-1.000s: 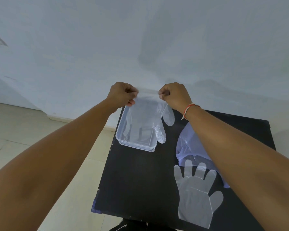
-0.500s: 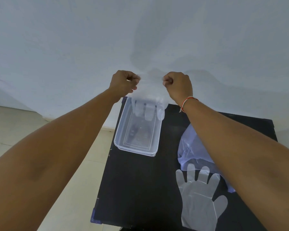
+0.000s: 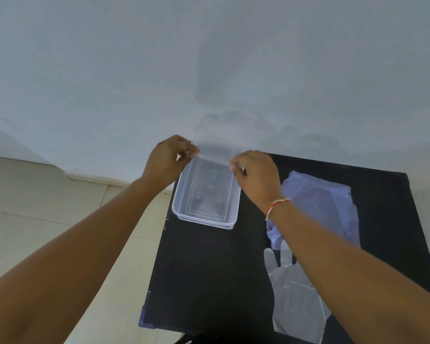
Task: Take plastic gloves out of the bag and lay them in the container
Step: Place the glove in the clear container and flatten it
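I hold one clear plastic glove (image 3: 215, 155) between my two hands, above the far end of the container (image 3: 206, 194). My left hand (image 3: 168, 161) has its grip closed on the left end of the glove, thumb against fingers. My right hand (image 3: 257, 177) pinches the right end in the same way. The glove is very thin and I can hardly see its edges. The container is transparent and stands at the far left corner of the black bench (image 3: 209, 276). The bag (image 3: 323, 204) lies flat near the far right corner. A second glove (image 3: 296, 299) lies spread near the near right edge, partly under my right forearm. On my right wrist is a thread bracelet (image 3: 277, 206).
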